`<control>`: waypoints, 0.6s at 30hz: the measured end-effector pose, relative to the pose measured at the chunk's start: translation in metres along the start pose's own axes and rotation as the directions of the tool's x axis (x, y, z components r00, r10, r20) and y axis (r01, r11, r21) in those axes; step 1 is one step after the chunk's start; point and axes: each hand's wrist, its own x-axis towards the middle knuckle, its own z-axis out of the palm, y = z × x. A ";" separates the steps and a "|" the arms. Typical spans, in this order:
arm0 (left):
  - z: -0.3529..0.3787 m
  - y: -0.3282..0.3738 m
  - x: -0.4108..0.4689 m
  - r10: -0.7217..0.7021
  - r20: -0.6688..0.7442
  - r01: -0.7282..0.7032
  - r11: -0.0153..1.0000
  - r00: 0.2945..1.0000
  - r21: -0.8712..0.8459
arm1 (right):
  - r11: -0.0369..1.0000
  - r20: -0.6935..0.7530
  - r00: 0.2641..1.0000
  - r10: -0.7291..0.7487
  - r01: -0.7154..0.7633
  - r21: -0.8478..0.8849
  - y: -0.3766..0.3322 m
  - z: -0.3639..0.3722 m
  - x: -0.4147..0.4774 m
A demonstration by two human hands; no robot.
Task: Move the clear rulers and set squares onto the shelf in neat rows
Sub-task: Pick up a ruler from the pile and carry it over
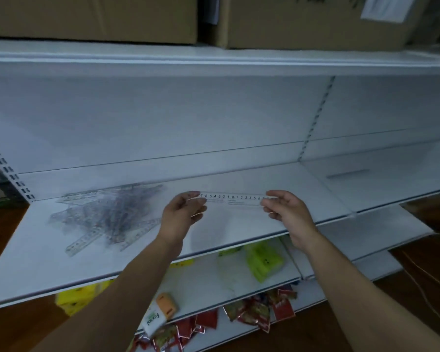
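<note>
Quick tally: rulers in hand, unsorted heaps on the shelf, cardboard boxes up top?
Clear ruler, held by left hand and right hand: 1
Heap of clear rulers, pieces uncountable: 1
Cardboard boxes: 2
Total: 4

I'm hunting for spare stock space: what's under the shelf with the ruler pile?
A lower shelf with yellow-green packs and a white, orange-capped tube; below that, red sachets. The upper shelf covers the lower one's back part.

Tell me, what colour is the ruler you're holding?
The ruler is clear with dark numbers, in the head view.
</note>
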 end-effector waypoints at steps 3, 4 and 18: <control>0.066 -0.021 -0.008 -0.006 0.056 0.005 1.000 0.998 0.014 | 0.998 -0.080 0.997 0.005 0.000 0.068 -0.003 -0.070 -0.002; 0.087 -0.029 -0.011 0.002 0.076 -0.004 0.999 0.997 0.037 | 0.997 -0.111 0.994 0.004 0.004 0.075 -0.003 -0.094 -0.003; 0.313 -0.110 -0.002 0.018 0.223 -0.073 0.968 0.975 0.241 | 0.998 -0.374 0.927 0.003 0.020 0.056 0.014 -0.320 0.017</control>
